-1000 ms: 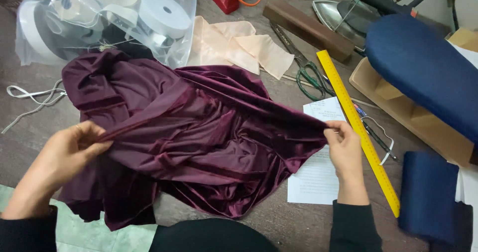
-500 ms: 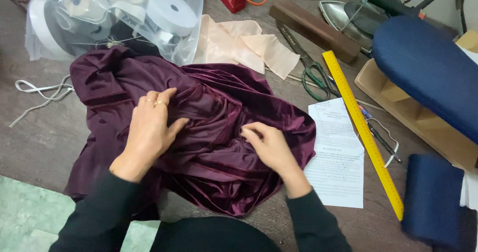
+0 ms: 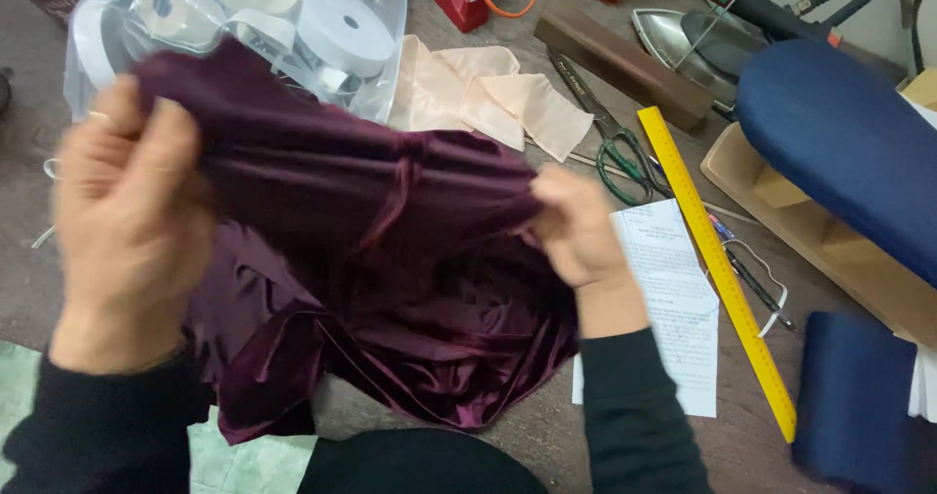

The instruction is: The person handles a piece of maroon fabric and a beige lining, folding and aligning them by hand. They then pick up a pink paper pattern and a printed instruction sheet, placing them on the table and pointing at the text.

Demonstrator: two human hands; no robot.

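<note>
Maroon velvet cloth (image 3: pixel 390 289) is lifted mid-table, its upper fold pinched between the left hand (image 3: pixel 127 211) and right hand (image 3: pixel 576 226), the rest pooled toward the near edge. Behind it a clear plastic bag (image 3: pixel 244 25) holds white ribbon rolls (image 3: pixel 342 30). Right of it, a yellow ruler (image 3: pixel 717 269) hems in a paper sheet (image 3: pixel 673 308).

1. I see a clear plastic bag (image 3: pixel 244 25) at the far left of the counter (image 3: pixel 547 435), bulging with white tape rolls.
2. I see a white printed paper sheet (image 3: pixel 678 308), rectangular with dark text lines, lying flat just beside the yellow ruler (image 3: pixel 717 269), partly under my right wrist.
</note>
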